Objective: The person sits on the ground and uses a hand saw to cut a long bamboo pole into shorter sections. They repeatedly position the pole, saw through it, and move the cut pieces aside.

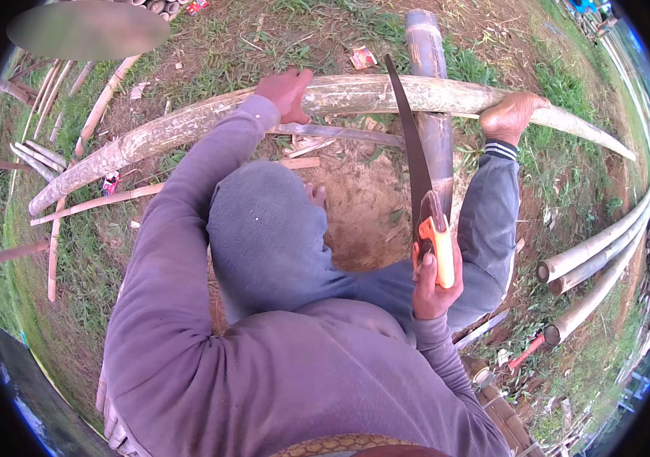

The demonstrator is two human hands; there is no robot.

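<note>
A long, thick bamboo pole (188, 122) lies crosswise in front of me. My left hand (287, 93) grips it left of the middle, with the fingers over its far side and the thumb on the near side. In my right hand (438, 286) is a handsaw (410, 145), held by its orange handle. Its dark blade points away from me and passes over the pole; whether the teeth touch the bamboo I cannot tell. My bare right foot (504, 116) presses on the pole right of the blade. Beneath the pole runs a greyish bamboo support (435, 141).
Three cut bamboo poles (587, 263) lie at the right, near a red-handled tool (527, 353). Thin bamboo pieces (97, 199) and other poles (100, 103) cover the ground at the left. Scraps of litter (363, 57) dot the grass.
</note>
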